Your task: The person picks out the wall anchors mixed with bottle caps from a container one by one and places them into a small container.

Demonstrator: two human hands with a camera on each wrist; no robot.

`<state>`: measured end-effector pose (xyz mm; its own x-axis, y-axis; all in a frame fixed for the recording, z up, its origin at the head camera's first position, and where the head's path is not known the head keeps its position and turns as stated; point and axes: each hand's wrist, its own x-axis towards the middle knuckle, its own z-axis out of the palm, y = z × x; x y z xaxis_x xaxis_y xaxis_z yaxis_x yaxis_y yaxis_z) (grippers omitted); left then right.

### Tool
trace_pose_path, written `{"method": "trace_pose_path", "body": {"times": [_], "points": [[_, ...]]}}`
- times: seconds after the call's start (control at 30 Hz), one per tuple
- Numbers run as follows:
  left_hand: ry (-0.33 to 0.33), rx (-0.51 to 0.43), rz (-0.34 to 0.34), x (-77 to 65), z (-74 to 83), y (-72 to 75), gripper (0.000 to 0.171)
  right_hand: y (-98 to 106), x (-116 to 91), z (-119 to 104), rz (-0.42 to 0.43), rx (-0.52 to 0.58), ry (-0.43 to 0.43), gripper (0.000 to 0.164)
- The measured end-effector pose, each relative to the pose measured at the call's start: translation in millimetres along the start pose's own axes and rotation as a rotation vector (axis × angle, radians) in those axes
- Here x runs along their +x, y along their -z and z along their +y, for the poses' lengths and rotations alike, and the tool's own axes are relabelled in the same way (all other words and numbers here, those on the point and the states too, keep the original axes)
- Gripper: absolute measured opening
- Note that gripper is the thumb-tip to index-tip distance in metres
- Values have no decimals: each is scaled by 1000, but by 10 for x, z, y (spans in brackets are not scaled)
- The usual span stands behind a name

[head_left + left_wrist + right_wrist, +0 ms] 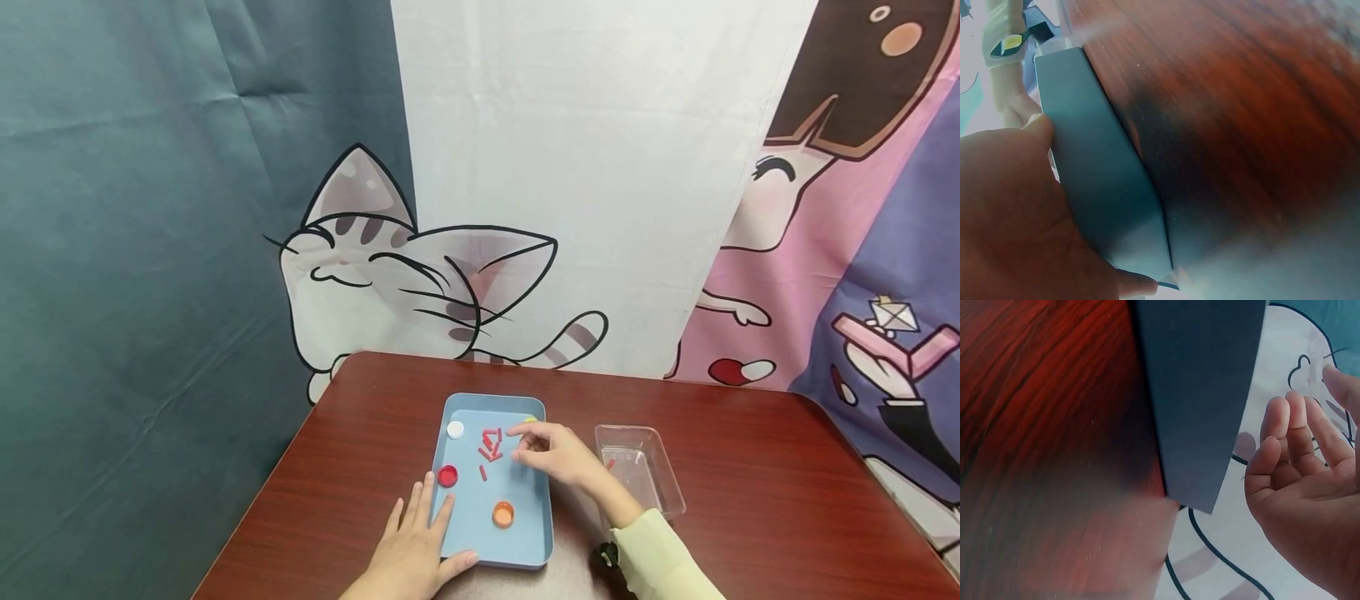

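Note:
A light blue tray (472, 540) lies on the table, with several small red sticks (489, 446) loosely grouped in its upper middle. My left hand (412, 542) rests against the tray's left edge, fingers spread. The left wrist view has its palm beside the tray's outer wall (1097, 150). Over the tray's right side hovers my right hand (551, 454), just right of the sticks; thumb and index finger are apart and nothing shows between them. Inside the tray are a white cap (455, 430), a red cap (447, 476), an orange cap (503, 514) and a yellow one (530, 419), partly hidden.
To the tray's right stands a clear plastic box (651, 467), partly behind my right forearm. A red piece (610, 464) shows at its left side. Behind the brown table (360, 433) hangs a curtain (600, 167) with cartoon prints.

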<state>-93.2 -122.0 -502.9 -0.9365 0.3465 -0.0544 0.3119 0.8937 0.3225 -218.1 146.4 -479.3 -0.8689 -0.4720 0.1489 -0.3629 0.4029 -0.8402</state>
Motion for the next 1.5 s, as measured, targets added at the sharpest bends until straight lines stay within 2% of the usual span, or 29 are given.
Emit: {"method": "trace_pose_path", "body": {"times": [0.63, 0.93, 1.27, 1.5], "points": [[9, 22, -15, -17, 26, 24, 92, -307, 185, 45, -137, -92, 28, 37], [8, 30, -4, -3, 30, 18, 91, -328, 256, 64, -179, -175, 54, 35], [16, 27, -21, 4, 29, 20, 92, -358, 316, 60, -232, -250, 41, 39], [14, 19, -25, 20, 18, 7, 93, -398, 341, 43, -265, -345, 61, 36]]}}
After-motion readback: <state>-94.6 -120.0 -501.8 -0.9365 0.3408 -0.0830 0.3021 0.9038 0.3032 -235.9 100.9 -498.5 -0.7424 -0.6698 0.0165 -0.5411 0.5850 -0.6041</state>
